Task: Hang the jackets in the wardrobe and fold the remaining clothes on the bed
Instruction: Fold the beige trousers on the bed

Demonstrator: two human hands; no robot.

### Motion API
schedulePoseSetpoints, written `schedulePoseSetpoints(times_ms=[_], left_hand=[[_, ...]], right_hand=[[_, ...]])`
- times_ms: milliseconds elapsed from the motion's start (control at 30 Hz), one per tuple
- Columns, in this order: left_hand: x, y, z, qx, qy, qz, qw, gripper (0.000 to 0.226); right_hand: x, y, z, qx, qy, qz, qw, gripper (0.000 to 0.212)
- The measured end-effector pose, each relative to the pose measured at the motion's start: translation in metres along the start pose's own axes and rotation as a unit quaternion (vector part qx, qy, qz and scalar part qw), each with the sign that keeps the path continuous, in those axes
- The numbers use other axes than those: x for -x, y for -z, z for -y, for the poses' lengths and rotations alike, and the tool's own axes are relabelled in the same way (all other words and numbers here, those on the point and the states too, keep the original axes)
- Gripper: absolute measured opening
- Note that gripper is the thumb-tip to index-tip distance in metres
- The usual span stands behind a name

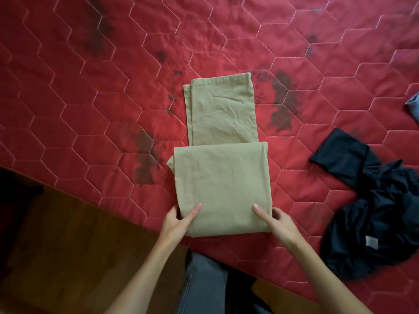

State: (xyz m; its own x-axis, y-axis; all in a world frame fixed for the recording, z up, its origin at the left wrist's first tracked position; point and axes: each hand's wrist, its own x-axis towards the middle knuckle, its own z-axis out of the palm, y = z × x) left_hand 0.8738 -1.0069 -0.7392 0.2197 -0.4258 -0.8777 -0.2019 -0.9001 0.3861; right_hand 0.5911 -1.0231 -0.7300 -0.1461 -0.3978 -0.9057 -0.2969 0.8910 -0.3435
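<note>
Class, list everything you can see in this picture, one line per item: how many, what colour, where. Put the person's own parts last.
khaki trousers: one, khaki, middle of the bed, near part folded over the legs
black garment: one, black, crumpled on the bed at the right
blue-grey cloth: one, blue-grey, at the right edge, mostly out of frame
bedspread: one, red, quilted in hexagons with dark stains, under all the clothes
wooden floor: one, brown, lower left
grey trouser leg: one, grey, bottom centre, worn by the person
left hand: one, grips the fold's near left corner
right hand: one, grips the near right corner
</note>
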Motion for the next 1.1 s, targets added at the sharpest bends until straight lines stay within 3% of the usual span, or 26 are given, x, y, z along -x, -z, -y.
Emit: schedulePoseSetpoints(times_ms=[133, 300, 567, 700, 800, 867, 900, 1000, 1100], left_hand=[[0.02, -0.012, 0.031, -0.055, -0.016, -0.027, 0.998, 0.085], [0.043, -0.032, 0.072, -0.104, 0.017, -0.055, 0.993, 0.099], [0.103, -0.017, 0.106, -0.014, 0.074, 0.01, 0.997, 0.092], [0.122, 0.009, 0.06, 0.033, -0.041, -0.014, 0.999, 0.071], [0.121, 0.03, 0.008, 0.088, -0.121, -0.006, 0.989, 0.047], [0.109, 0.041, -0.024, 0.107, -0.148, 0.019, 0.983, 0.061], [0.1, 0.045, -0.038, 0.125, -0.149, 0.028, 0.981, 0.072], [0.064, 0.051, -0.08, 0.17, -0.159, 0.029, 0.972, 0.078], [0.018, 0.049, -0.114, 0.153, -0.156, 0.009, 0.976, 0.073]], right_hand=[[0.015, -0.004, -0.025, 0.038, 0.009, 0.01, 0.999, 0.031], [0.045, 0.003, -0.068, 0.061, 0.024, 0.022, 0.998, 0.038], [0.115, 0.017, -0.102, 0.025, 0.038, 0.022, 0.999, 0.039], [0.123, 0.018, -0.057, 0.045, 0.127, 0.005, 0.991, 0.058], [0.111, 0.019, 0.004, 0.019, 0.205, -0.032, 0.978, 0.04], [0.093, 0.022, 0.045, -0.001, 0.237, -0.06, 0.97, 0.02], [0.085, 0.022, 0.066, -0.014, 0.239, -0.058, 0.969, 0.022], [0.052, 0.021, 0.116, -0.052, 0.208, -0.029, 0.976, 0.048], [0.016, 0.018, 0.148, -0.07, 0.178, -0.024, 0.981, 0.059]])
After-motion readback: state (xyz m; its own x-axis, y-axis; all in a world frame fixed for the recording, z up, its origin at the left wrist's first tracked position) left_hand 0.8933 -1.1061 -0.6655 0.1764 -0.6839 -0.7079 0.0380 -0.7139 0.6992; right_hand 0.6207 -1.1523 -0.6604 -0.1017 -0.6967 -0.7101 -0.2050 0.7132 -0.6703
